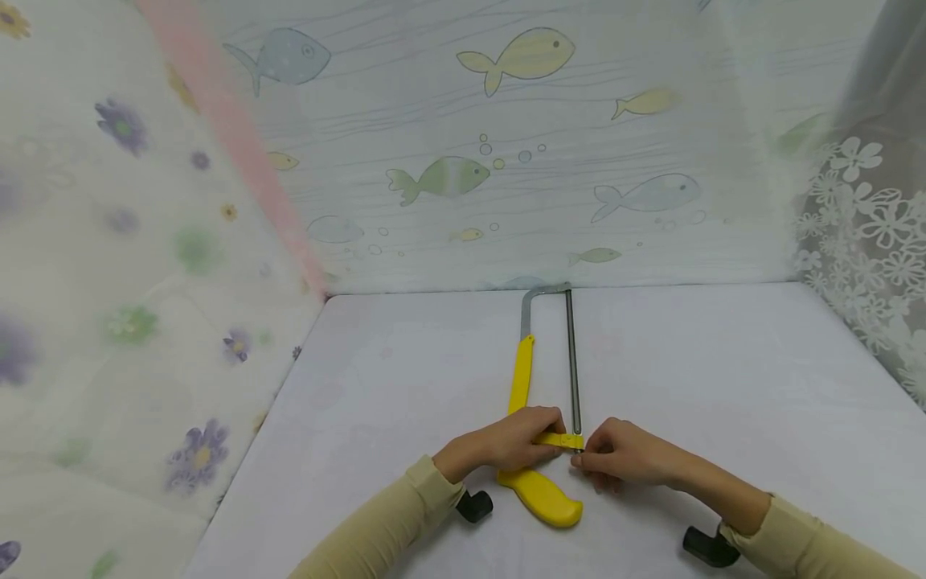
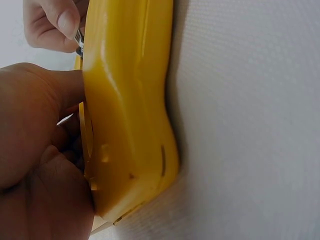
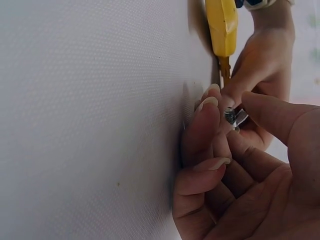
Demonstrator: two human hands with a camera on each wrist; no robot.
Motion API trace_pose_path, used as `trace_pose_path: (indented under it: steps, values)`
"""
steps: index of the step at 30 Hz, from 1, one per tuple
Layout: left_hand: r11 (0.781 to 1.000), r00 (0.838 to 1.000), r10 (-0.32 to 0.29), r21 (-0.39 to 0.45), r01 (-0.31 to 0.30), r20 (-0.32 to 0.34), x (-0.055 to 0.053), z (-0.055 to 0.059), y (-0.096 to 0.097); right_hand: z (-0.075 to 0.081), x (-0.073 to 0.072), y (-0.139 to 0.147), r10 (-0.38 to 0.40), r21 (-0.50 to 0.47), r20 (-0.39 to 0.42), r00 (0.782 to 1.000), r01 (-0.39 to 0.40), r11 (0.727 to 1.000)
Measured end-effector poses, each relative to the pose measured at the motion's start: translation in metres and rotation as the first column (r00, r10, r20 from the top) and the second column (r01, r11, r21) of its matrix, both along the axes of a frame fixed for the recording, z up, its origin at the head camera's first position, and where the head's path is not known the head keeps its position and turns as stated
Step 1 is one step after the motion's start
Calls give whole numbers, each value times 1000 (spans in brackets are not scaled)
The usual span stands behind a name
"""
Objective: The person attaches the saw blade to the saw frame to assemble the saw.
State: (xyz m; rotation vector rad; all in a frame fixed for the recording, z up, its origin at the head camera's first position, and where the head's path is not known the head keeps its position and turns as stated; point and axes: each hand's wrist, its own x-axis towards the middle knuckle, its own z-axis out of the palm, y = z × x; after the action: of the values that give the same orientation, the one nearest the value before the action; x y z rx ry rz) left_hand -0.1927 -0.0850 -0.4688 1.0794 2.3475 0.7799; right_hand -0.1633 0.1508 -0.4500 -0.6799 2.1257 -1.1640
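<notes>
A hacksaw (image 1: 542, 497) with a yellow handle lies on the white table, its grey metal bow (image 1: 526, 316) pointing away from me. Along its right side runs the long dark blade (image 1: 573, 362). My left hand (image 1: 522, 438) grips the yellow frame near the handle, fingers around the short yellow arm (image 1: 563, 441) at the blade's near end. There, my right hand (image 1: 628, 452) pinches a small silver wing nut (image 3: 242, 117) beside a threaded bolt end (image 3: 229, 114). The left wrist view shows the yellow handle (image 2: 130, 125) close up, with the right thumb (image 2: 67, 22) at the metal piece.
The white table (image 1: 398, 354) reaches back to a hanging sheet (image 1: 362, 121) printed with fish. Flowered fabric (image 1: 159, 281) hangs at the left, and lace (image 1: 868, 209) at the right. Black pieces (image 1: 475, 507) show beneath both wrists.
</notes>
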Motion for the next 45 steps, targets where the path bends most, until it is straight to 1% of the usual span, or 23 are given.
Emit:
trace_pose_path:
  steps: [5,8,12,19,23,30,33,36,45]
  values:
    - [1000,1000,0,-2,0,-22,0,0,0,0,0,4,3,4,-5,1000,-3,1000]
    - [1000,999,-3,-2,3,-37,0,-1,0,0,0,7,3,-5,7,1000,-3,1000]
    - [1000,1000,-1,4,1,-30,0,-2,1,-1,1,9,-1,-14,17,1000,1,1000]
    - [1000,1000,0,8,0,-24,0,-4,0,-3,2,8,-11,-5,-33,999,11,1000]
    - [1000,1000,0,5,1,-23,0,-4,1,-2,3,6,-15,-7,-11,1000,14,1000]
    - [1000,1000,-2,7,2,-30,-1,-4,0,-2,2,4,21,-37,15,1000,-20,999]
    - [1000,1000,-1,9,1,-23,-2,-5,1,-1,2,2,20,-40,29,999,-19,999]
    - [1000,1000,6,7,-5,-8,-1,-4,1,-1,1,1,16,-37,25,1000,-15,999]
    - [1000,1000,10,-3,-10,-15,0,-3,1,-1,1,-1,3,-7,13,1000,-3,1000]
